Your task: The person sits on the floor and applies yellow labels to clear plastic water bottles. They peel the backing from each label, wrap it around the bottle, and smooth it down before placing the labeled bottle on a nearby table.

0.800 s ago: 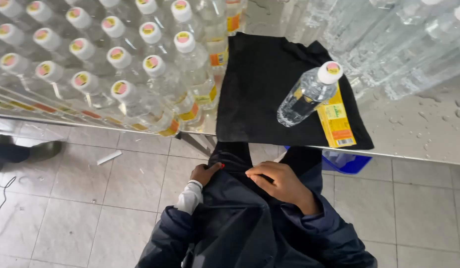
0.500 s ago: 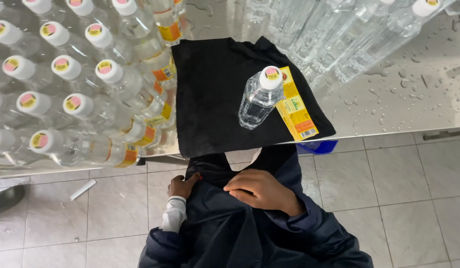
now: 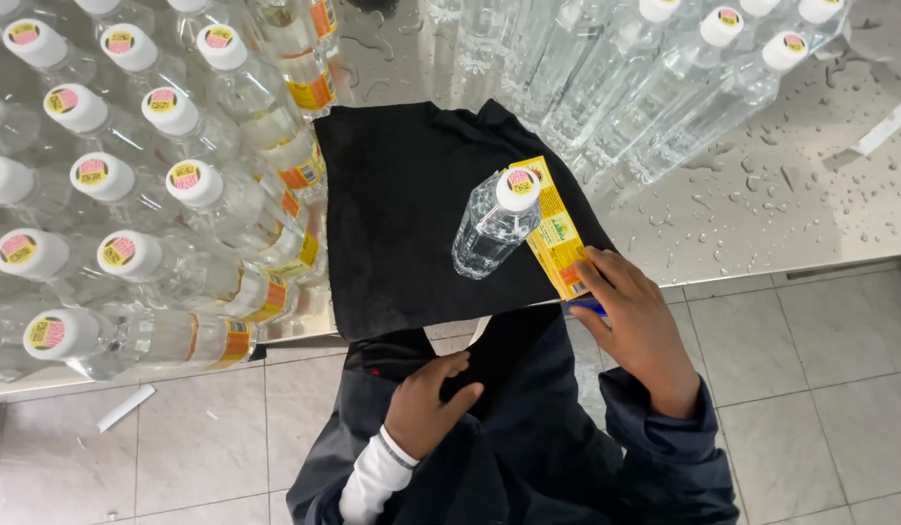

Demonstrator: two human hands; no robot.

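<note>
- wet, shiny steel table top (image 3: 761, 209) is seen from above, scattered with water drops, with pale grey floor tiles (image 3: 810, 350) below its near edge.
- a black folded cloth (image 3: 402, 224) is laid flat on the table edge, and its near side hangs slightly over.
- one clear plastic bottle with a white cap (image 3: 491, 226) is stood upright on the cloth; a round pink and yellow sticker is borne on the cap, and no wrap label is seen on its body.
- a yellow rectangular label strip (image 3: 552, 233) is laid on the cloth just beside the bottle, on its right, touching or nearly touching it.
- the right hand (image 3: 637, 326) is placed at the near end of the strip, fingers loosely spread and fingertips laid on it; whether it is pinched cannot be told.
- a small blue object is glimpsed under that hand, mostly hidden.
- the left hand (image 3: 426, 408) is pressed flat against the dark jacket at the waist, fingers together, with nothing held; a white cuff is shown at the wrist.
- many capped bottles with orange-yellow wrap labels (image 3: 178, 204) are packed upright at the left, cut off by the frame edge.
- more clear bottles (image 3: 654, 87) are laid slanted at the upper right, their bases cut off.
- a white paper scrap (image 3: 124, 408) is seen on the floor.
</note>
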